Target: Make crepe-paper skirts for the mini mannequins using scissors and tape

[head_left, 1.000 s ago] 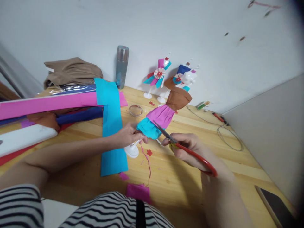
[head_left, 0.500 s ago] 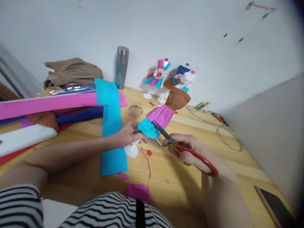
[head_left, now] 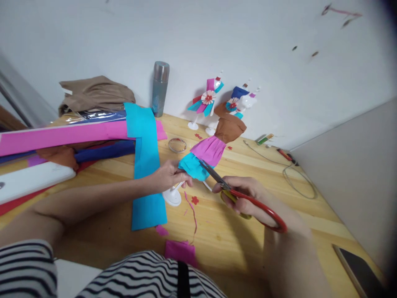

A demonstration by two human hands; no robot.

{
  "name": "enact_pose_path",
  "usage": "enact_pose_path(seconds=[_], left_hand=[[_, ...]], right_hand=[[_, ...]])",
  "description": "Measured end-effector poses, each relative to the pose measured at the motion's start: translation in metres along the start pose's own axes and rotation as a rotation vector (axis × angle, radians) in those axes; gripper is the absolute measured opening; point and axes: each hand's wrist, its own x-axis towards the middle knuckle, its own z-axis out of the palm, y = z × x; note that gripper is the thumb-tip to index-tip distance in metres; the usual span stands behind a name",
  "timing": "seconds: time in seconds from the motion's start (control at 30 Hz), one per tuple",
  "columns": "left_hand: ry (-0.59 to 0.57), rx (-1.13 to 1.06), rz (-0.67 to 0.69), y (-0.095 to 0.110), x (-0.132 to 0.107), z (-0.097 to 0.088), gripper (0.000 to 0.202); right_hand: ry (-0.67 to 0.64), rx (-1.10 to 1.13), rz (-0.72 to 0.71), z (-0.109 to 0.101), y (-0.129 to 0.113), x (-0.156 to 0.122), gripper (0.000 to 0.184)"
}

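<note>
A small mannequin on a white stand [head_left: 172,196] is tilted away from me, dressed in crepe paper: a brown top [head_left: 230,127], a pink tier [head_left: 208,150] and a turquoise tier [head_left: 192,166] at the hem. My left hand [head_left: 173,174] is closed at the turquoise hem near the stand; its fingers are partly hidden by the paper. Scissors [head_left: 226,185] with red and yellow handles are in my right hand [head_left: 245,194]. Their blades lie along the turquoise tier, tips near the pink edge.
A turquoise paper strip [head_left: 148,182] lies left of the stand, near a pink strip [head_left: 77,134]. Behind are a thermos [head_left: 160,91] and other dressed mannequins [head_left: 207,98]. A wire coil [head_left: 177,145], red paper flower [head_left: 194,200], pink scrap [head_left: 180,251] and phone [head_left: 356,269] lie around.
The dressed mannequin has shifted slightly left at its brown top. The scissor tips have moved slightly left and down across the turquoise paper. Both hands keep their hold.
</note>
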Motion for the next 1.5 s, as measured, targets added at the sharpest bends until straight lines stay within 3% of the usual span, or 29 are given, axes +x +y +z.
enact_pose_path(seconds=[0.2,0.63,0.93,1.23,1.5], left_hand=[[-0.011,0.014,-0.016,-0.001,0.000,0.000,0.024],[0.034,0.009,-0.070,0.004,0.000,0.002,0.019],[0.046,0.018,-0.036,0.005,0.001,0.001,0.013],[0.039,0.034,-0.021,0.009,0.000,0.000,0.007],[-0.008,0.017,0.040,0.004,0.001,-0.001,0.013]], right_hand=[[0.022,0.048,-0.019,0.000,0.004,0.001,0.058],[-0.005,0.081,-0.023,0.001,0.002,0.000,0.053],[0.003,0.083,-0.017,0.002,0.000,0.002,0.045],[-0.010,0.065,-0.021,0.002,0.001,0.002,0.049],[-0.028,0.072,-0.030,0.001,0.004,0.003,0.054]])
